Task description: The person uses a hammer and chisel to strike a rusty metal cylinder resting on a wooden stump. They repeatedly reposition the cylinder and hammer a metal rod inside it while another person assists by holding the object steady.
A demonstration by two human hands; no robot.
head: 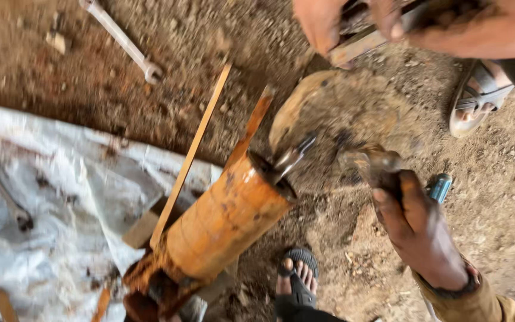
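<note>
Left of the right grip (415, 223) lies the cylinder (225, 223), resting partly on a sheet (61, 179); a wrench (123, 40) lies beyond, far left.

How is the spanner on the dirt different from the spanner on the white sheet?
The spanner on the dirt looks pale and shiny; the spanner on the white sheet looks dark and grimy. The pale one lies on bare brown soil at the top of the view, while the dark one rests on the crumpled white sheet at the left. Both are long, thin metal tools lying flat, slanting the same way, with no hand touching them.
</note>
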